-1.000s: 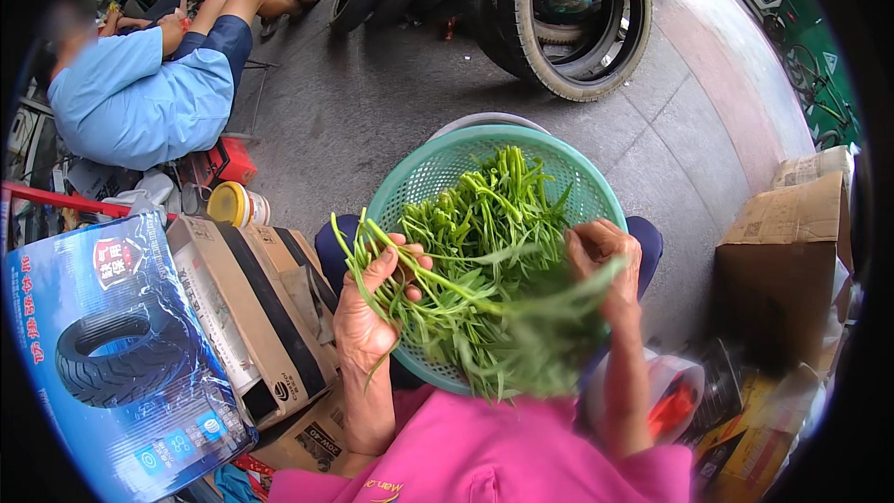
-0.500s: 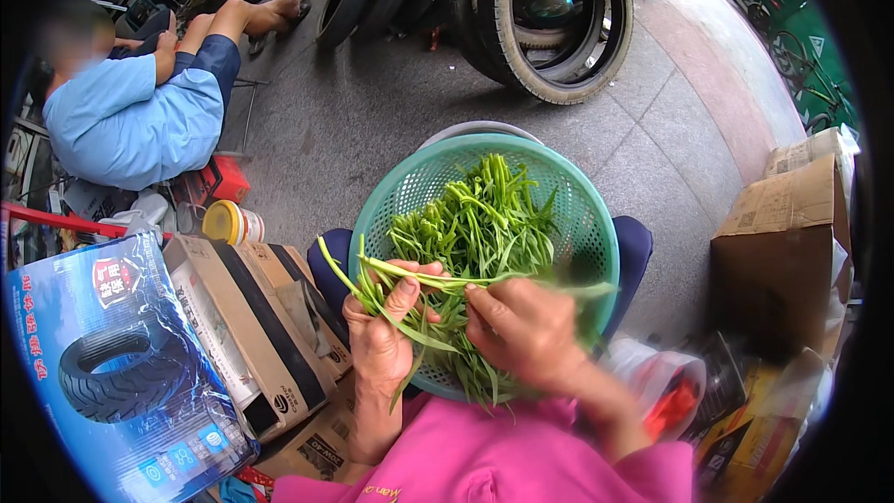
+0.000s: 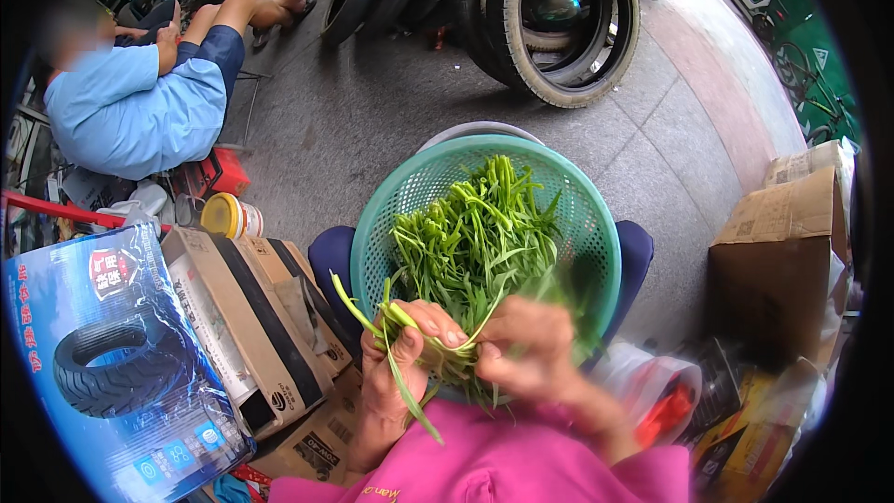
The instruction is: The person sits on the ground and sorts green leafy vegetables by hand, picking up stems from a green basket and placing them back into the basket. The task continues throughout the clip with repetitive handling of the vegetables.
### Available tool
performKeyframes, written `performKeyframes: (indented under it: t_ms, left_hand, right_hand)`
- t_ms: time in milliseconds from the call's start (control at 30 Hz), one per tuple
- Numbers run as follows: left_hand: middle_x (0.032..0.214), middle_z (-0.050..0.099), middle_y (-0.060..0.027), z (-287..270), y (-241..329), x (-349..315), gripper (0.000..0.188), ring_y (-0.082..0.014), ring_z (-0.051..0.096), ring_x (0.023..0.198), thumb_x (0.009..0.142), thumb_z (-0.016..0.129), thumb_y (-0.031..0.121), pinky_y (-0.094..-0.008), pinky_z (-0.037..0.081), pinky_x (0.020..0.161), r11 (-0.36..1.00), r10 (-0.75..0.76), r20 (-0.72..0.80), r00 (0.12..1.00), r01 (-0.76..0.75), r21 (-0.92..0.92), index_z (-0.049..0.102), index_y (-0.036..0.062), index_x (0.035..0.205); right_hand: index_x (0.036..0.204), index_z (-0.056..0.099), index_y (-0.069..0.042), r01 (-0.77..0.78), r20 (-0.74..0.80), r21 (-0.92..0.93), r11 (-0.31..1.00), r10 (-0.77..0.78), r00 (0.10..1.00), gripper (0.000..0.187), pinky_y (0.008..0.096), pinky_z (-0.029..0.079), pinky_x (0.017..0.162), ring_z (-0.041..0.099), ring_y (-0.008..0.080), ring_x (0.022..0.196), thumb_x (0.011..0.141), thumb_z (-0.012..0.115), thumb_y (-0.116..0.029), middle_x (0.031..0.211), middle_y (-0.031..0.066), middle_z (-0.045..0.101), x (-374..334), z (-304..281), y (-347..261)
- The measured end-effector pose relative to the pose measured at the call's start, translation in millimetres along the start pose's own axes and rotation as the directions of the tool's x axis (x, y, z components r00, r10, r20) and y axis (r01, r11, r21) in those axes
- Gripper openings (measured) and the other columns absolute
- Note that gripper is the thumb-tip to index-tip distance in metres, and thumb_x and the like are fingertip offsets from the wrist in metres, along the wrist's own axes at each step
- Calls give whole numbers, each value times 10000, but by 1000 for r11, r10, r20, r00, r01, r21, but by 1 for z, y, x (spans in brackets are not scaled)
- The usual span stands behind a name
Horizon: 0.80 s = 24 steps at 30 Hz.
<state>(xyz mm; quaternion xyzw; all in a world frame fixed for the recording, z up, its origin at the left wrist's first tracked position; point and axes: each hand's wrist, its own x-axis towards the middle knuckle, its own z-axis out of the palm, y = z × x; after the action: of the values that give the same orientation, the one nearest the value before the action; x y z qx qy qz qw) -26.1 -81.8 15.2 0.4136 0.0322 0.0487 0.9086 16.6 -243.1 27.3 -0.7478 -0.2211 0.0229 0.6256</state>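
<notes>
Where the left hand (image 3: pixel 380 387) grips: thumb and curled fingers close round a small bunch of held stems (image 3: pixel 400 315), the pale ends poking up past the fingers and one strand trailing down across the palm.
Right hand (image 3: pixel 533 345): narrow, thumb and fingertips drawn together on the strands just beside the left fingers; motion blur softens it, so how many strands it has caught is hard to tell.
Held stems: over the near-left part of the green basket (image 3: pixel 372 237), close to the pink top (image 3: pixel 484 452).
Green basket: set between the dark-clad knees (image 3: pixel 635 261), bearing a heap of leafy greens (image 3: pixel 480 233) whose stem ends point mostly to the far side.
Steady grip: the left hand would do best to hold firm enough that nothing slips, yet loosely enough not to bruise the strands.
Fingertip work: with both pinches near each other, a short, crisp motion should handle better than a long pull, which may strip leaves or bend the stems.
Strand order: fewer strands at once, ends kept level, should make each one easier to feel.
Place: working above the basket lets loose bits drop inside.
</notes>
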Motion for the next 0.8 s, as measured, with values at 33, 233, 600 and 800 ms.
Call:
performKeyframes:
  t_ms: [33,233,600,800]
  left_hand:
    - [839,632,-103,2,-4,4,216,-213,617,798,986,592,232,-373,500,774,999,26,14,1000,-25,-43,611,25,929]
    - [883,627,-28,-24,8,10,242,-155,559,858,1052,437,276,-379,413,835,896,56,42,998,-31,-443,583,102,970]
    - [1526,397,-107,-72,-7,27,278,-259,275,1464,1063,376,239,-526,227,1204,652,-113,28,993,96,-752,583,57,1023]
    - [1463,435,-219,-56,2,22,240,-342,435,1354,1019,504,238,-519,404,1107,835,-341,101,934,351,-424,587,23,1086]
  right_hand:
    - [752,685,-4,-65,30,3,998,64,997,71,240,466,484,591,103,543,694,660,28,693,49,636,3,-3,-3]
    - [770,689,14,-295,-146,720,629,552,821,142,250,479,522,559,108,563,811,553,3,758,77,652,7,-31,51]
    - [945,610,20,-294,20,905,308,660,751,202,303,561,541,644,187,570,916,529,-163,774,86,642,11,-45,64]
    - [1046,667,53,-551,287,581,599,484,827,215,281,594,658,706,161,743,980,580,-133,875,108,709,45,-2,21]
